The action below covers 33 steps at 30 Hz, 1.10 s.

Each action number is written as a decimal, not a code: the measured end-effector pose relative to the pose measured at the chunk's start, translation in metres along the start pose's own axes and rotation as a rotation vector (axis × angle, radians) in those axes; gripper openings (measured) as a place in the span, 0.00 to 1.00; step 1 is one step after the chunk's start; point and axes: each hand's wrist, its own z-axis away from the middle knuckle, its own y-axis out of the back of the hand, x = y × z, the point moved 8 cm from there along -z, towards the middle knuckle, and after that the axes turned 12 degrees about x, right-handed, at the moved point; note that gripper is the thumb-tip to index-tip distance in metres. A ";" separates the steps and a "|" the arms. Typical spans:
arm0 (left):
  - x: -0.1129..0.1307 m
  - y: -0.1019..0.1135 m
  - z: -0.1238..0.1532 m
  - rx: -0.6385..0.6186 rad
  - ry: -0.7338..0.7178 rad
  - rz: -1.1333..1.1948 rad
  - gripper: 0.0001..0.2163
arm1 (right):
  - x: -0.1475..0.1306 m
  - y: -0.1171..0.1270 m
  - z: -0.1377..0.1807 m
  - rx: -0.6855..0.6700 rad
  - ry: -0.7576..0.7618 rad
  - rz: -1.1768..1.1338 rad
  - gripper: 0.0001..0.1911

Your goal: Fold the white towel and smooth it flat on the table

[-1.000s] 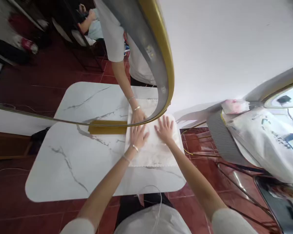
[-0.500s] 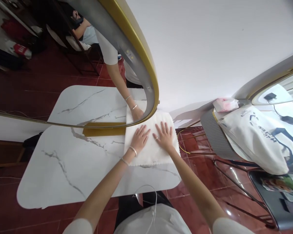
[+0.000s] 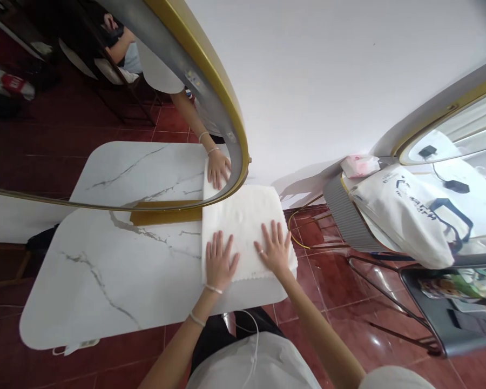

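A folded white cloth (image 3: pixel 247 216) with a scalloped edge lies flat at the right end of the white marbled table (image 3: pixel 162 292). Palm down on its near left part rests my left hand (image 3: pixel 220 260), fingers spread and pointing toward the wall. My right hand (image 3: pixel 274 249) presses on the cloth's near right part, also with fingers apart. Neither hand grips anything. Bracelets circle my left wrist, and a ring shows on the right hand. Part of the cloth and one of my hands appear again in the mirror (image 3: pixel 222 81).
The gold-rimmed mirror leans over the table's far side. To the right, a white tote bag (image 3: pixel 405 216) and a pink-white packet (image 3: pixel 360 166) sit on a ribbed side table (image 3: pixel 342 219). A dark chair (image 3: pixel 449 319) holds several items. White cable (image 3: pixel 256 340) hangs over my lap.
Both hands have slid toward me over the cloth, the left also slightly leftward, baring more of its middle. The camera view has shifted a little.
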 end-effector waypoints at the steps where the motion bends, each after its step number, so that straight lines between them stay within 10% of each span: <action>1: 0.004 0.007 0.016 -0.014 -0.005 -0.004 0.27 | -0.004 0.007 0.020 -0.013 0.022 0.008 0.34; 7: 0.013 0.019 0.053 -0.024 -0.015 -0.025 0.28 | -0.010 0.020 0.070 -0.052 0.027 0.050 0.37; 19: -0.019 -0.043 -0.085 -0.027 -0.008 0.045 0.25 | 0.012 -0.034 -0.080 -0.134 -0.023 0.043 0.35; 33: -0.017 0.041 0.062 -0.003 0.045 -0.027 0.22 | -0.052 0.027 0.096 -0.017 0.176 -0.064 0.37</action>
